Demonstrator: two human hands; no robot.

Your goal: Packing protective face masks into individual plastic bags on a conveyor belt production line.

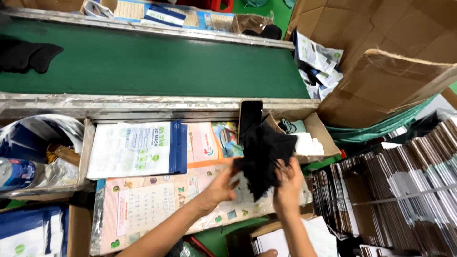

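— What lies far left?
— A clear plastic water bottle (16,172), then a white-and-blue mask pouch (138,148) on the pink calendar sheet (143,202).
— And the hands?
— The left hand (220,186) and right hand (287,187) both pinch a black fabric mask stack (264,154), just below the green conveyor belt (157,62).
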